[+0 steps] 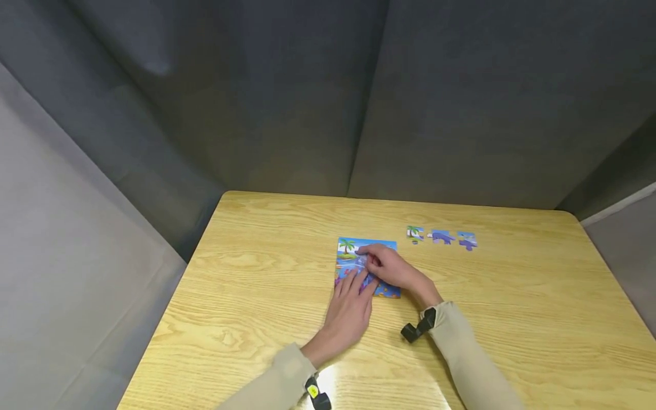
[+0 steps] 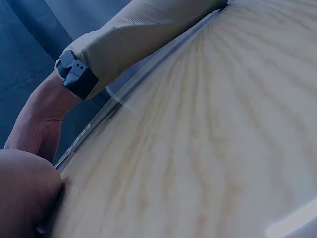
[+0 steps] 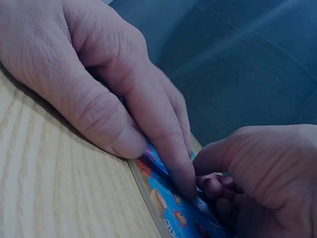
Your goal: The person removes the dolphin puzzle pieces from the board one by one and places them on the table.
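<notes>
A colourful jigsaw puzzle (image 1: 346,248) with a palm tree and a blue sea scene lies flat on the wooden table. My left hand (image 1: 349,310) rests on its lower left part, fingers stretched out. Over the middle of the picture, my right hand (image 1: 390,267) has its thumb and index finger bent around a bluish puzzle piece (image 1: 361,261) low against the board. In the right wrist view, the curled right fingers (image 3: 225,151) meet the puzzle surface (image 3: 173,210) beside the left fingertips; the hands hide much of the picture.
Three loose puzzle pieces lie beyond the board to the right: one with a palm tree (image 1: 414,234), one with a purple animal (image 1: 442,237) and a blue-purple one (image 1: 467,240). Dark curtains (image 1: 287,114) stand behind the far edge of the table (image 1: 246,245).
</notes>
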A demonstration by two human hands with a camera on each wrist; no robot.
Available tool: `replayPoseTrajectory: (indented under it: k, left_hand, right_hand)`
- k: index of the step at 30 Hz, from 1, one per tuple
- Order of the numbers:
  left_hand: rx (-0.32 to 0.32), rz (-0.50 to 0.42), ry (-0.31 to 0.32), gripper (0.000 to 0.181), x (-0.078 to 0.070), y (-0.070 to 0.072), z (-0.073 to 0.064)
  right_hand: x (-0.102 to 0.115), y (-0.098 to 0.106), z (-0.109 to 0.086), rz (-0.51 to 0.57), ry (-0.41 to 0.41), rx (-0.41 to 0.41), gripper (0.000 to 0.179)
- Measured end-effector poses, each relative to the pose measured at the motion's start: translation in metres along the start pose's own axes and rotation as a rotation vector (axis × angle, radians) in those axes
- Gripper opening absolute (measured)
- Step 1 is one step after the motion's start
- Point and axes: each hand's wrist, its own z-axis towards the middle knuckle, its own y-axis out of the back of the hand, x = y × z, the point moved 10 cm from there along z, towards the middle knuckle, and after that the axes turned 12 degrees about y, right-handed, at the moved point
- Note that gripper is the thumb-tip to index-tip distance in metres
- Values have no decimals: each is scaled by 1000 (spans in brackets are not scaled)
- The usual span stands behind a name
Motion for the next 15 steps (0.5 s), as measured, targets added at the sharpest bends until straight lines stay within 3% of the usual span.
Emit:
replayPoseTrajectory:
  k: [8,15]
  left_hand:
    - [1,4,-20,52,-2,-1,-10]
    - [-1,-1,13,53,1,1,-15]
  right_hand:
    - [9,-1,0,-92,4,23,33]
    - [15,-2,5,-155,14,9,31]
